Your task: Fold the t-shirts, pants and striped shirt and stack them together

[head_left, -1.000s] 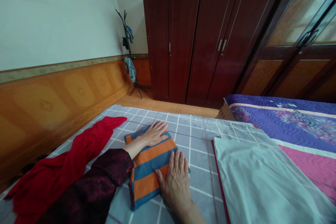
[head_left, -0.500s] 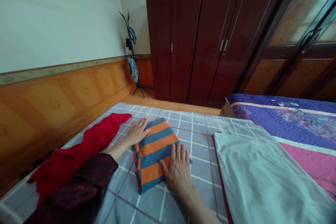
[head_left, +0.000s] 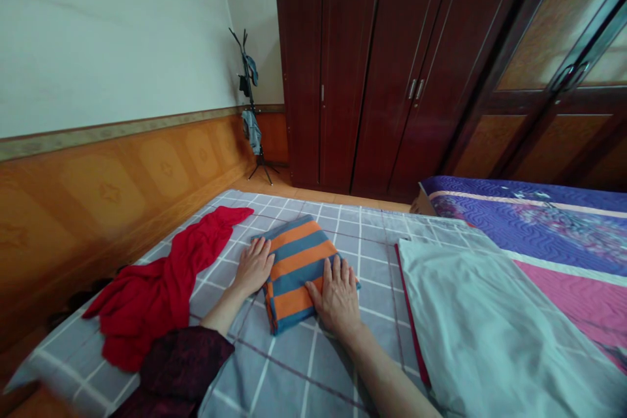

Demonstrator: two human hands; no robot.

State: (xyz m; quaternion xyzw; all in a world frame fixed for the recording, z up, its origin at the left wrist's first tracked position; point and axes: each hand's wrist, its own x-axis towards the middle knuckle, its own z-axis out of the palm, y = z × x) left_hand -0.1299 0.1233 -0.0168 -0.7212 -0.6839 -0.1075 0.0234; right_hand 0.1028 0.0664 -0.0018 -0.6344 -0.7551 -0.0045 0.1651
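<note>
Both bare hands work at a folded orange-and-blue striped cloth (head_left: 298, 255), which lies on a grey checked bed sheet (head_left: 313, 375), near the middle of the view and a little tilted on the bed. The work in hand looks like pressing and squaring this one folded cloth; another fold would call for fingers under an edge, while neatening would call for a flat push along its sides. The right hand (head_left: 337, 297) lies open and palm down on the cloth's near right part, its fingers spread and gripping nothing. The left hand (head_left: 253, 266) is also open and palm down, just against the cloth's left edge, and holds nothing. A dark maroon sleeve (head_left: 183, 366) covers the left forearm. To the left lies one loose, crumpled red cloth (head_left: 161, 287), well clear of the striped one, and to the right lies one folded pale sheet with a red edge (head_left: 490, 326). Beyond it spreads a purple-and-pink quilted bedcover (head_left: 548, 228). Ahead, a black coat stand (head_left: 249, 98) carries what seem to be three small garments, beside a dark red wooden wardrobe (head_left: 333, 78). That makes two hands and three cloths near them.
</note>
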